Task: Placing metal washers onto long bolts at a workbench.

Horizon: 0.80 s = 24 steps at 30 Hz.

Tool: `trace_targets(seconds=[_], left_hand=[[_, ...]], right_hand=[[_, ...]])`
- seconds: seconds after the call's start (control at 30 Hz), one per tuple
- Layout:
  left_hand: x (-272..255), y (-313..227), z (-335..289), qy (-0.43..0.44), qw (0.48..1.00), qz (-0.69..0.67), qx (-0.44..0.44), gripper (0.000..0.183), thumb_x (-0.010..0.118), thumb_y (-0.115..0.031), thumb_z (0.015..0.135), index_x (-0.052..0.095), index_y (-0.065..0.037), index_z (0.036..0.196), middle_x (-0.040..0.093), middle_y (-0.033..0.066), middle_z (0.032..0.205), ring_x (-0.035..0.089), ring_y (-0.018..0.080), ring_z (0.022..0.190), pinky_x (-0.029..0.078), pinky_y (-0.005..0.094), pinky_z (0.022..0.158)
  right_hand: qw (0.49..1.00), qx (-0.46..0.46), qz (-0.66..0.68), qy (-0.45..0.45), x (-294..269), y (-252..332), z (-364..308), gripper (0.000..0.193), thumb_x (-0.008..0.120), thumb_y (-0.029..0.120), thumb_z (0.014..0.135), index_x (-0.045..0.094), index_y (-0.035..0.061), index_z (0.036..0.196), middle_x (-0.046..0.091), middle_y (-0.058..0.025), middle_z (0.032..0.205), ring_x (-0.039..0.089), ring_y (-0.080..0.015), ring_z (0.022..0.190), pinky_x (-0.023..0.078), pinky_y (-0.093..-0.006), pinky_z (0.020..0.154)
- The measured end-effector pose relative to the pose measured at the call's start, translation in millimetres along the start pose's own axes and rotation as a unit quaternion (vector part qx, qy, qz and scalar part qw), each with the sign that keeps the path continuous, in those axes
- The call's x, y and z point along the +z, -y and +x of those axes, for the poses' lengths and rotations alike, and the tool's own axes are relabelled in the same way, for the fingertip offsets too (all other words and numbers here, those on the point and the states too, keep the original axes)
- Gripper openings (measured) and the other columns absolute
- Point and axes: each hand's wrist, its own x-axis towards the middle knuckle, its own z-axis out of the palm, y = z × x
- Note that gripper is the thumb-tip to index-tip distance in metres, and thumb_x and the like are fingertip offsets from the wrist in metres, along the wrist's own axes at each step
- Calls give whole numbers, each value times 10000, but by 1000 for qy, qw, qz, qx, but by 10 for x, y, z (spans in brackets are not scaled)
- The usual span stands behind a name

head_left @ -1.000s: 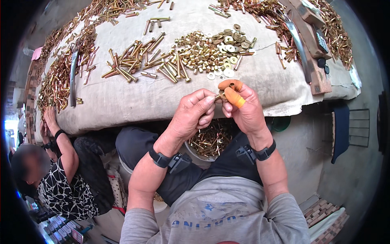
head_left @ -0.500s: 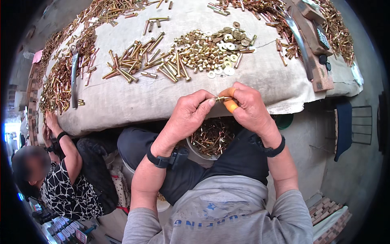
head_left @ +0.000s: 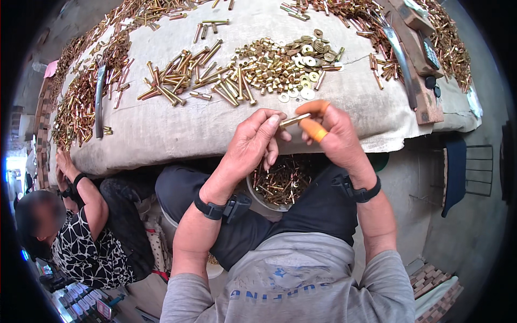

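Being pinched at one end between the thumb and forefinger of the left grip (head_left: 253, 134), a slender brass-coloured fastener (head_left: 294, 120) is held in the air by the near edge of the cloth-covered surface (head_left: 177, 134). Its other end is pointed, slightly raised, into the gap of the right grip (head_left: 340, 132), where the thumb and forefinger, both covered by orange finger sleeves (head_left: 313, 130), are spread apart; whether the fastener is touched by them cannot be told, since this hand is blurred. Black wristbands (head_left: 214, 209) are worn on both wrists.

Beyond the hands, long bolts (head_left: 180, 78) are heaped to the left, and short metal collars (head_left: 267, 70) are piled beside them. Flat washers (head_left: 320, 51) are gathered at the right of the collars, with a few pale ones strewn nearest the edge. Larger mounds of fasteners are spread farther off, a grey metal strip (head_left: 100, 102) being laid by the left one. Below the hands, more fasteners are contained in a pale bucket (head_left: 255, 197) between the knees. At the far left, the surface's edge is reached by a co-worker's hands (head_left: 65, 164).
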Motion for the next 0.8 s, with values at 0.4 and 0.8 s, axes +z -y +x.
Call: trace_targets(seconds=[0.4, 0.8], left_hand=[[-70, 107, 58, -3, 1000, 10, 17, 260, 562, -241, 1010, 648, -28, 1132, 470, -78, 681, 357, 7, 534, 263, 178, 461], [-79, 176, 71, -31, 989, 108, 92, 200, 581, -216, 1002, 631, -22, 990, 475, -80, 674, 398, 2, 552, 320, 189, 481]], right_hand=[[833, -170, -499, -169, -17, -34, 574, 260, 761, 240, 801, 615, 31, 850, 629, -163, 857, 643, -371, 766, 519, -451, 673], [953, -153, -244, -97, -54, 16, 281, 147, 674, 41, 874, 666, 4, 1015, 644, -47, 833, 608, -112, 724, 488, -255, 645]])
